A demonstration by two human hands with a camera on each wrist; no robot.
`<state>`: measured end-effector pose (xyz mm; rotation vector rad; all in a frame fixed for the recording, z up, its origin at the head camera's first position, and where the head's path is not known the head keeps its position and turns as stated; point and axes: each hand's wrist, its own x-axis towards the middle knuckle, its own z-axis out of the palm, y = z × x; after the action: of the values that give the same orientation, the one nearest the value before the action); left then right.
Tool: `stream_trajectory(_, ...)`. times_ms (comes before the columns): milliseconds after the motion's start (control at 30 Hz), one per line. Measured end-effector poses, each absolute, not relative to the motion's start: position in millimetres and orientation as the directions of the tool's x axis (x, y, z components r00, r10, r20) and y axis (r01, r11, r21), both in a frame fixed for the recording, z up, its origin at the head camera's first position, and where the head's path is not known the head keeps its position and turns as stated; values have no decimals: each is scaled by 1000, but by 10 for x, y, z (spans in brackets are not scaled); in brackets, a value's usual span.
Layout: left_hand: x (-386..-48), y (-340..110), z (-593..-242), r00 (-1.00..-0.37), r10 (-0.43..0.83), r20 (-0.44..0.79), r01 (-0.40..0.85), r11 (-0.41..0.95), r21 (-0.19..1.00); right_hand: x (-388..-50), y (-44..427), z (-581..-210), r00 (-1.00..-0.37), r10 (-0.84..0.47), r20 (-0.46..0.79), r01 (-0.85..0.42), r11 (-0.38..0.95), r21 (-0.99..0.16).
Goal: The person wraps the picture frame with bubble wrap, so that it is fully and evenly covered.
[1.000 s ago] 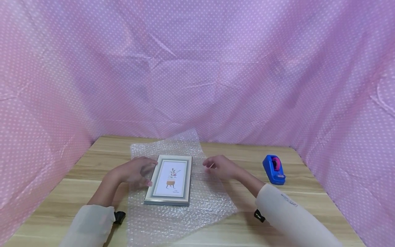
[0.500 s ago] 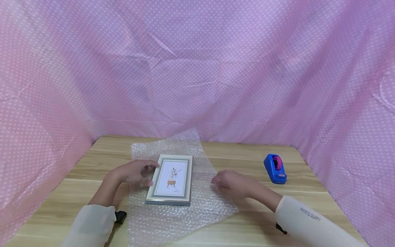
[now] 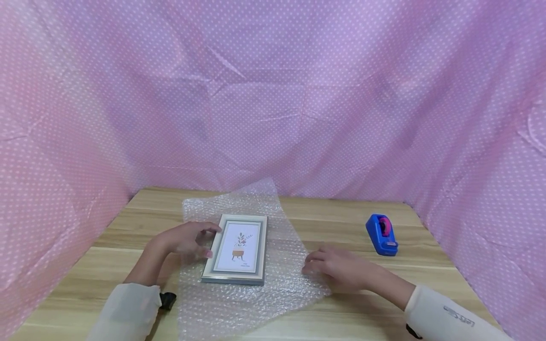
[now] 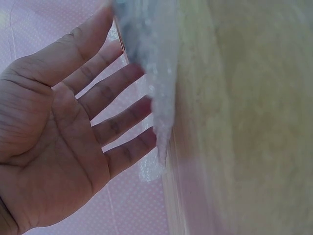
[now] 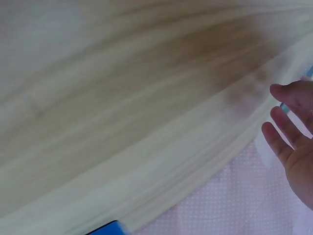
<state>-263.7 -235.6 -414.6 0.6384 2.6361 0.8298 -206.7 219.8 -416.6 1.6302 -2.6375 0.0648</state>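
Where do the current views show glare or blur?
Head view: glints speckle the bubble wrap, while the picture frame looks crisper. Left wrist view: the tabletop is smeared soft, the left hand sharper. Right wrist view: tabletop also blurred, a faint pinkish patch near the right hand.

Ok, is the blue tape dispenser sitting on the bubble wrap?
No, the blue tape dispenser sits on the wooden table, apart from the bubble wrap.

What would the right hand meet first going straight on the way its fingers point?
Probably the bubble wrap by the right hand; depth and contact are unclear. If it clears that, the picture frame likely comes next.
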Motion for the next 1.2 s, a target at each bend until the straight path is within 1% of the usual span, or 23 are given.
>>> stream_trajectory(100, -2630, -2356, -4146, -855, 498, -144, 324, 730, 601, -2073, 2241, -4194, -433, -898, 81, -901, 434, 1)
stream_trajectory(300, -2628, -2346, -4141, -853, 502, -143, 326, 726, 606, -2119, 2285, -4246, -438, -885, 156, -896, 444, 6)
stream_trajectory(467, -2629, -2340, -4140, -852, 503, -145, 325, 725, 607, -2157, 2232, -4235, -445, -868, 220, -891, 454, -14)
stream_trajectory(600, -2638, -2350, -4145, -847, 512, -144, 325, 712, 623, -2221, 2143, -4224, -432, -866, 252, -898, 440, -29)
stream_trajectory(767, -2644, -2365, -4156, -840, 523, -143, 330, 703, 630, -2366, 2024, -4260, -396, -847, 354, -912, 407, -47)
stream_trajectory(1000, -2640, -2350, -4154, -844, 517, -144, 331, 712, 619, -2520, 1845, -4223, -298, -803, 516, -947, 318, -52)
stream_trajectory(1067, -2639, -2351, -4148, -844, 516, -142, 334, 715, 614, -2549, 1779, -4180, -281, -799, 531, -953, 298, -56)
stream_trajectory(1200, -2629, -2355, -4145, -847, 510, -152, 320, 716, 621, -2572, 1651, -4086, -284, -804, 522, -955, 288, -75)
